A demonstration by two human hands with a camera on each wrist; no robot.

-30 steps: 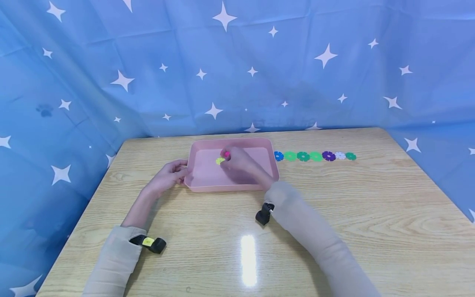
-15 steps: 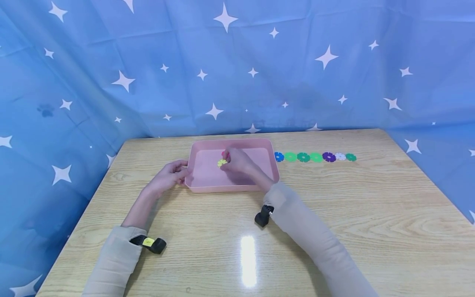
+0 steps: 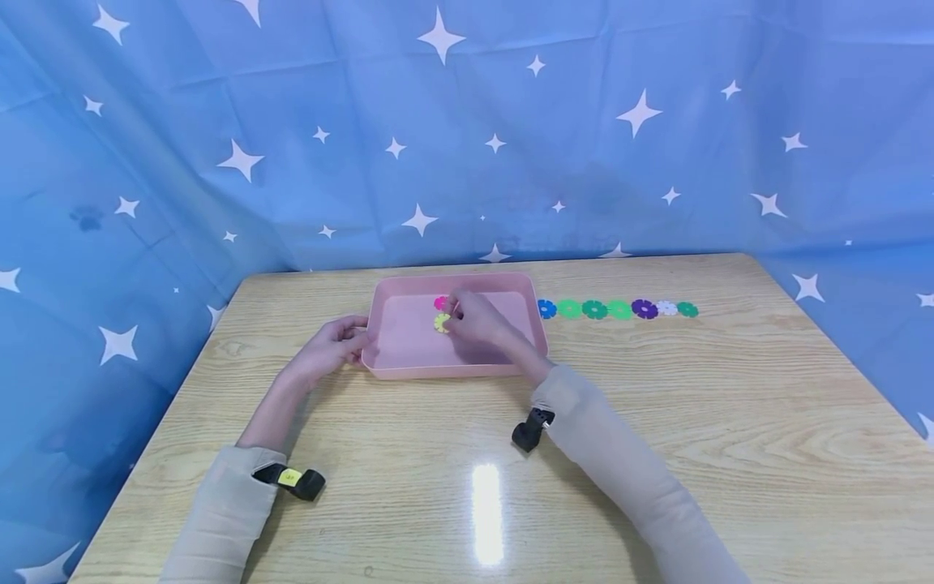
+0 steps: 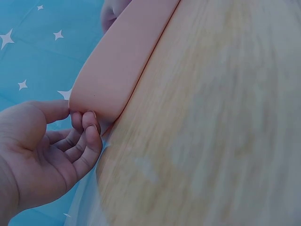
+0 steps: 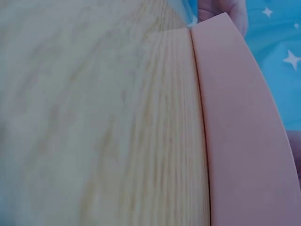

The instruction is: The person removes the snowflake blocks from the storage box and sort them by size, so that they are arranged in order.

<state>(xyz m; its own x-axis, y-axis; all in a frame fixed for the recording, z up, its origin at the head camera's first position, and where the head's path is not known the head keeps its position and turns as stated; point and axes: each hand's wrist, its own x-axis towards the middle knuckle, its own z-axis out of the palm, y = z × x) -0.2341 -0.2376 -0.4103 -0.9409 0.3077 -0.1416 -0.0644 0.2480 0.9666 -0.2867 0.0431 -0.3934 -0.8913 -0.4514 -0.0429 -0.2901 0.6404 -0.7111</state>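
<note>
A shallow pink tray (image 3: pixel 409 357) lies near the table's far edge. At its left end my left hand (image 3: pixel 332 349) grips the rim. The left wrist view has the thumb of this left hand (image 4: pixel 40 146) on the rim and the fingers curled against the outer wall. Inside the tray, my right hand (image 3: pixel 477 318) pinches the right side of a yellow snowflake disc (image 3: pixel 441 324); its fingertips are partly hidden. A bright pink snowflake disc (image 3: pixel 441 302) lies just behind the yellow one. The right wrist view shows mostly the tray wall (image 5: pixel 244 117).
Right of the tray, a row of flat snowflake discs runs along the wooden table (image 3: pixel 730 389): blue (image 3: pixel 547 309), several greens, purple (image 3: pixel 644 309) and white (image 3: pixel 667 308). A blue star-patterned curtain (image 3: pixel 350 178) hangs behind the table.
My right hand has shifted slightly right and toward me, and the yellow disc has moved with it. More of the bright pink disc shows now. The left hand stays on the tray's rim.
</note>
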